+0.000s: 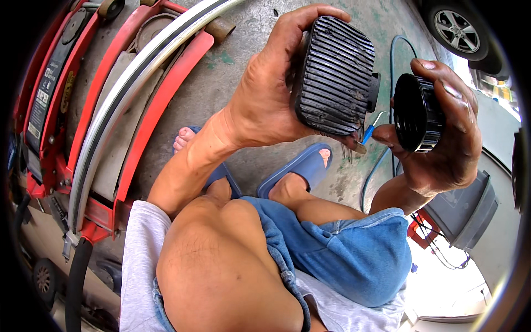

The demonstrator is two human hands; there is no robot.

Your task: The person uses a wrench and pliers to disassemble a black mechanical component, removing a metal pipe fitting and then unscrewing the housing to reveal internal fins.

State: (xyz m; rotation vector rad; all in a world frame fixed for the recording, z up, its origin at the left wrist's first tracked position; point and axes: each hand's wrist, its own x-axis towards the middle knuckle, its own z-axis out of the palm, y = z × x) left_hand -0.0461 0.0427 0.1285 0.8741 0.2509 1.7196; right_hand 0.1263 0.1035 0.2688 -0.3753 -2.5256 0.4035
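Raised in front of me, my left hand (271,83) wraps around a black ribbed container (334,74), boxy with rounded corners and dark grime on it. A short round neck (374,92) sticks out of its right side. My right hand (456,130) grips a round black cap (416,113) by its rim, the hollow inside turned toward the container. A gap separates the cap from the neck. Dark stains mark the right fingers. Below the container shows a blue-handled hook tool (368,133); I cannot tell whether my left fingertips touch it.
Red floor jacks (160,110) stand at the left, crossed by a long silver handle (105,119) with a black grip (78,276). A thin hose (367,185) runs over the stained concrete floor (249,33). At the right are a grey plastic bin (470,213) and, farther off, a car wheel (456,30).
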